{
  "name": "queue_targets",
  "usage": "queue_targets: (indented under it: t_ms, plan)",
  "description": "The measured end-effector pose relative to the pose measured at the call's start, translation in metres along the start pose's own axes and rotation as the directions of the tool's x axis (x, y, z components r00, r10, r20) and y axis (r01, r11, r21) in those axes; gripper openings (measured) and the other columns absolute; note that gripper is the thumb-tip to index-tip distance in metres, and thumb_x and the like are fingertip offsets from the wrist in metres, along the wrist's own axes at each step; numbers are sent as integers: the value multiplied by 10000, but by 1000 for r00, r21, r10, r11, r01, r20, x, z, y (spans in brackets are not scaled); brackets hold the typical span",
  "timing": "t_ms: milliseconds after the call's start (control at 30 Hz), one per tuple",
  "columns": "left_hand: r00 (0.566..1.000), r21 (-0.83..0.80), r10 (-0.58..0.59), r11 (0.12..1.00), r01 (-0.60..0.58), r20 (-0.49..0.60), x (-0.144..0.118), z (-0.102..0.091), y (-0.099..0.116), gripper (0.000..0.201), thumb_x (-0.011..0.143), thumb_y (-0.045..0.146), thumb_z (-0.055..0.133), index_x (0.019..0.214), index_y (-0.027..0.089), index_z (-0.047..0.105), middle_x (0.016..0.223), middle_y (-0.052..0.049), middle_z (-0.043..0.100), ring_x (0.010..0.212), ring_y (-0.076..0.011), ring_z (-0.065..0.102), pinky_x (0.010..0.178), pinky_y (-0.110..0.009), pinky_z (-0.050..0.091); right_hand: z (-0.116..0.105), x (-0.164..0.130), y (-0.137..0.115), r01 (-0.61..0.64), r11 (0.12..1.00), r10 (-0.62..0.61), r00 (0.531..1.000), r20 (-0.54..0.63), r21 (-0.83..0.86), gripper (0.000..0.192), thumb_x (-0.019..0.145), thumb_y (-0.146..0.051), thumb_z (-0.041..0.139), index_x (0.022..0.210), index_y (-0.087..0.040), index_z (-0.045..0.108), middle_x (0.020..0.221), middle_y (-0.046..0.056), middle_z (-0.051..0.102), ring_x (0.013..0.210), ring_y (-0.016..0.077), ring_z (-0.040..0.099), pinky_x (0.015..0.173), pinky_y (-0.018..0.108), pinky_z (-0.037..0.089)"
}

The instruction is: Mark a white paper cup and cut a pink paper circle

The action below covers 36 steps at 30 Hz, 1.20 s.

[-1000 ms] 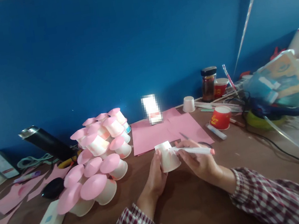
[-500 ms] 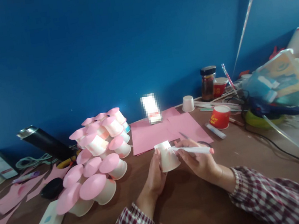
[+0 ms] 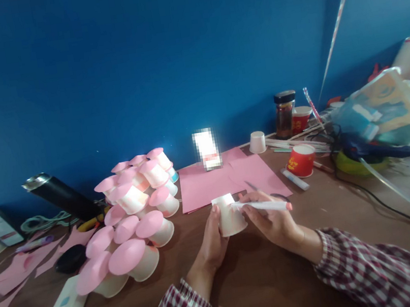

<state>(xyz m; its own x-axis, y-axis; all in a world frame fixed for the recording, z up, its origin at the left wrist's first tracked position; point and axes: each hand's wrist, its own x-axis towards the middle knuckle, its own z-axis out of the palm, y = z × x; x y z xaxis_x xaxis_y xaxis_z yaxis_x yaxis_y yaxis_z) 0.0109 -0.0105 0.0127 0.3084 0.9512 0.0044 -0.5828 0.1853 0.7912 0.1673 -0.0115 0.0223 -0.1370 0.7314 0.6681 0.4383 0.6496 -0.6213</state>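
Left hand (image 3: pixel 212 239) curled around upturned white paper cup (image 3: pixel 228 215) on brown wooden table (image 3: pixel 271 287), at 6 o'clock of the pink paper sheets (image 3: pixel 228 178). Right hand (image 3: pixel 272 220) pinches white marker pen (image 3: pixel 262 206), tip touching cup's 3 o'clock side.

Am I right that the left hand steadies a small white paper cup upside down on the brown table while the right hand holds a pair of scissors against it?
Not quite. The head view shows the right hand holding a white marker pen, not scissors, against the small white paper cup. The left hand does steady the cup upside down on the brown table.
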Motion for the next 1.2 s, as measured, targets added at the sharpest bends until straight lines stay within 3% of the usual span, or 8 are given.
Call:
queue_targets:
  t_ms: [333, 800, 1000, 1200]
  plan:
    - [1000, 6, -14, 1000, 14, -15, 0, -2, -2, 432, 921, 425, 401, 1129, 114, 619, 1115, -113, 651, 1120, -259, 536, 975, -366, 377, 2, -5, 5, -70, 995, 70, 998, 9, 67, 118, 873, -197, 520, 984, -207, 558, 856, 46, 670, 749, 177, 667, 661, 271, 543]
    - [1000, -3, -22, 1000, 22, -19, -1, 1, -1, 425, 912, 430, 424, 1109, 113, 628, 1103, -112, 656, 1105, -258, 545, 970, -363, 383, 2, -3, 5, -61, 997, 60, 998, 15, 50, 112, 867, -199, 523, 972, -199, 563, 844, 48, 671, 744, 177, 671, 631, 253, 546]
    - [999, -49, -13, 999, 10, -52, 0, -2, -2, 388, 895, 427, 468, 1077, 132, 641, 1057, -93, 671, 1031, -233, 584, 959, -359, 393, 0, -3, 0, -119, 985, 118, 993, 12, 128, 77, 885, -213, 494, 931, -197, 553, 780, 34, 646, 664, 156, 638, 608, 253, 530]
    - [994, -85, -15, 996, 6, -109, 1, -2, -1, 327, 902, 399, 468, 1012, 160, 661, 976, -48, 694, 916, -179, 615, 931, -324, 414, 2, -4, 4, -105, 992, 105, 994, 1, 75, 107, 874, -216, 516, 966, -195, 567, 849, 59, 671, 730, 182, 663, 655, 278, 551]
